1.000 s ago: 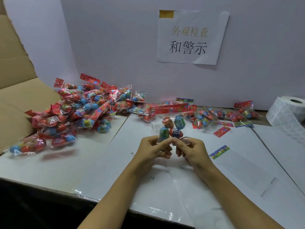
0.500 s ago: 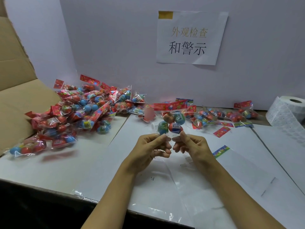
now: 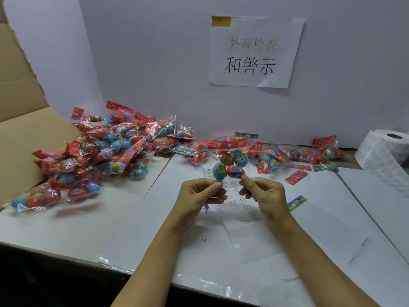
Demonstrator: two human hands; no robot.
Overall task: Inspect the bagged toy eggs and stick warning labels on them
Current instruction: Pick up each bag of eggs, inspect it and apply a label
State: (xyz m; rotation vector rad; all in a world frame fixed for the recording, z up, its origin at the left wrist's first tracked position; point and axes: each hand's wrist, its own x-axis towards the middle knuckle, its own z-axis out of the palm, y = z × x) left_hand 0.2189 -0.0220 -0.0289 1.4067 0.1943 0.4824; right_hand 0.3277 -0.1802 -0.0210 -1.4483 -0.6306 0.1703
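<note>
While the clear plastic bag of blue and red toy eggs is pinched at its lower edge by left hand and right hand fingers, it should be turned slowly — every egg checked before labelling.

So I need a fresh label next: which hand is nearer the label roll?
Right. The right hand is between the left hand and the label roll at the far right edge.
</note>
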